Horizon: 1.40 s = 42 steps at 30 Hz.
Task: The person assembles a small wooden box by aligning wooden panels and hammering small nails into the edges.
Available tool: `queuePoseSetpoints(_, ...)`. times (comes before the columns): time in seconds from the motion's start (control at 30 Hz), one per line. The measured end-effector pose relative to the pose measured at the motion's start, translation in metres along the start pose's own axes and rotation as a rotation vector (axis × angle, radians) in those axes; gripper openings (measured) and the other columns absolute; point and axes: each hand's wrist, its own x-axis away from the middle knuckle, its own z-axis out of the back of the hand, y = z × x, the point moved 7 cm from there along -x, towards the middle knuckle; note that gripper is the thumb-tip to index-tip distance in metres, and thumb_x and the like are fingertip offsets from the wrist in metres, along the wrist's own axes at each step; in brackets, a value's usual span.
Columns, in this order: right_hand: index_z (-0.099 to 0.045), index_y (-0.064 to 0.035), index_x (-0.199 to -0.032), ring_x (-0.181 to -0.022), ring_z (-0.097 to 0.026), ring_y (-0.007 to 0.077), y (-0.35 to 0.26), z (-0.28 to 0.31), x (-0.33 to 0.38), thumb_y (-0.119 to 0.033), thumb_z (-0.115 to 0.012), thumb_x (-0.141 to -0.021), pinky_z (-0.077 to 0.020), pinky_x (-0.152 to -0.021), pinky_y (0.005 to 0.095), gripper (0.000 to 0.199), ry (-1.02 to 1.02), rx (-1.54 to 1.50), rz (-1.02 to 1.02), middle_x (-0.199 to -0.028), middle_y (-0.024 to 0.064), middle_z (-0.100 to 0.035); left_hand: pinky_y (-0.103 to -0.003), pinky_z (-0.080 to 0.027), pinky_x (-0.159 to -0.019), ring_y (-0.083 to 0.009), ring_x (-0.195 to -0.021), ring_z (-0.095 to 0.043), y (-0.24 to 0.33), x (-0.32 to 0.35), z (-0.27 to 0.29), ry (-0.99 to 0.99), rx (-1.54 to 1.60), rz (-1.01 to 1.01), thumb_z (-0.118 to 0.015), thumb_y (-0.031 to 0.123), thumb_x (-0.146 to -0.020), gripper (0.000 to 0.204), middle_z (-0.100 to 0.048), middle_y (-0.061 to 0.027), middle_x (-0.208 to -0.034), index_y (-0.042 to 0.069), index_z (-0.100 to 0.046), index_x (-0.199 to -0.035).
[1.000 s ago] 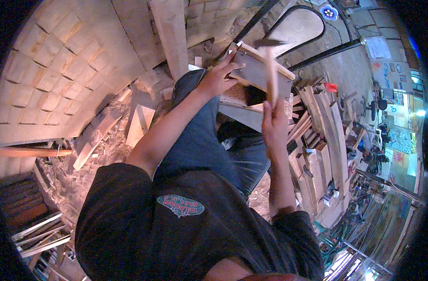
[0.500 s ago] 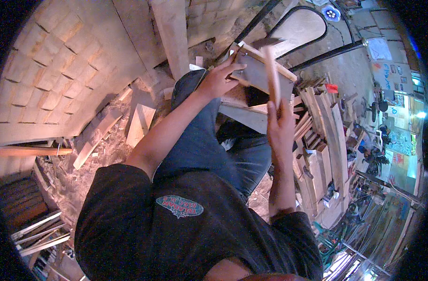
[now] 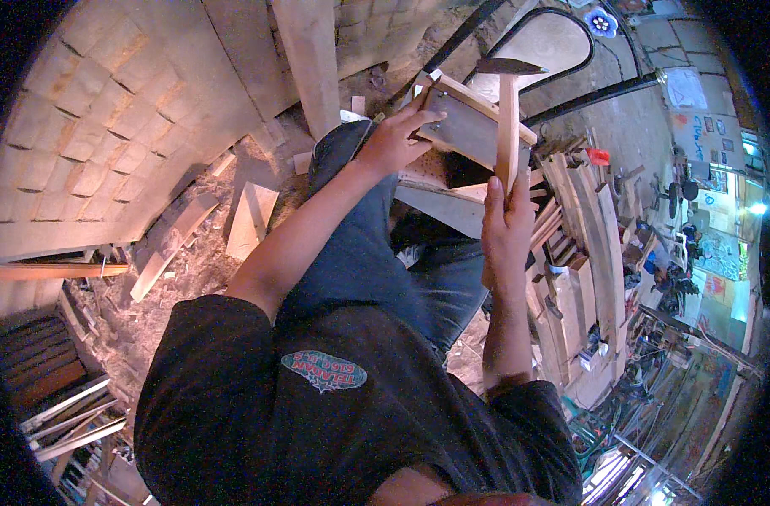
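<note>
My right hand (image 3: 508, 216) is closed round the pale wooden handle of a hammer (image 3: 508, 126). The dark hammer head is up over the far side of a wooden box-like piece (image 3: 469, 126), apart from its left corner. At that corner, my left hand (image 3: 393, 145) grips the wooden piece, thumb and fingers on its edge; whether a nail is between the fingertips is too small to tell. The piece has a grey panel with pale strips along its edges. Below it, over my legs, is another wooden board (image 3: 440, 209).
A metal-framed chair (image 3: 541, 51) stands beyond the piece. Stacked timber (image 3: 583, 278) lies at the right, and loose offcuts (image 3: 252, 223) lie on the dusty floor at the left. A shingled wooden panel (image 3: 90, 143) leans at the far left. A post (image 3: 307, 67) rises ahead.
The hammer has swung to the right, its head now farther from the left corner and its handle more upright. My left hand keeps its place on the wooden piece.
</note>
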Motion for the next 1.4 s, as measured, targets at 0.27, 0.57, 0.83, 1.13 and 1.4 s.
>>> queuePoseSetpoints(0.27, -0.053, -0.0016, -0.105, -0.075, -0.062, 0.0487, -0.005, 0.001, 0.003, -0.028, -0.055, -0.102, -0.0476, -0.063, 0.0503, 0.027, -0.097, 0.143, 0.031, -0.081, 0.0279, -0.064, -0.038, -0.057, -0.091, -0.0349, -0.123, -0.06, -0.003, 0.0, -0.001, 0.025, -0.003, -0.021, -0.075, 0.002, -0.075, 0.064, -0.046, -0.021, -0.149, 0.022, -0.061, -0.133)
queuePoseSetpoints(0.57, -0.052, -0.003, -0.106, -0.074, -0.063, 0.0513, 0.007, -0.004, 0.0, -0.029, -0.054, -0.102, -0.0462, -0.062, 0.056, 0.026, -0.071, 0.178, 0.058, -0.079, 0.0286, -0.065, -0.037, -0.055, -0.096, -0.0355, -0.126, -0.058, 0.002, -0.001, -0.003, 0.045, -0.025, -0.072, -0.075, 0.002, -0.075, 0.066, -0.047, -0.0218, -0.148, 0.024, -0.06, -0.136)
queuePoseSetpoints(0.83, -0.051, -0.004, -0.1, -0.071, -0.063, 0.0491, -0.001, -0.001, -0.002, -0.028, -0.054, -0.102, -0.0454, -0.06, 0.0544, 0.025, -0.039, 0.186, 0.08, -0.074, 0.0279, -0.063, -0.04, -0.054, -0.096, -0.0397, -0.129, -0.054, 0.007, -0.004, 0.0, 0.043, -0.065, -0.087, -0.076, 0.001, -0.073, 0.061, -0.041, -0.0216, -0.153, 0.018, -0.062, -0.129)
queuePoseSetpoints(1.13, -0.053, -0.0019, -0.109, -0.072, -0.064, 0.048, -0.006, 0.005, -0.002, -0.029, -0.057, -0.102, -0.0461, -0.061, 0.0542, 0.028, 0.109, 0.042, 0.212, -0.077, 0.0277, -0.064, -0.038, -0.056, -0.096, -0.0352, -0.129, -0.056, 0.005, -0.003, 0.0, 0.052, -0.053, -0.087, -0.076, 0.001, -0.075, 0.067, -0.039, -0.0216, -0.155, 0.023, -0.06, -0.136)
queuePoseSetpoints(1.4, -0.052, -0.0035, -0.1, -0.07, -0.063, 0.0493, -0.007, 0.014, -0.002, -0.031, -0.056, -0.102, -0.0457, -0.06, 0.0562, 0.027, 0.099, -0.008, 0.071, -0.074, 0.0268, -0.064, -0.036, -0.055, -0.096, -0.0336, -0.125, -0.058, -0.003, -0.001, -0.006, 0.028, -0.014, -0.033, -0.074, -0.001, -0.075, 0.067, -0.051, -0.0186, -0.145, 0.022, -0.06, -0.137)
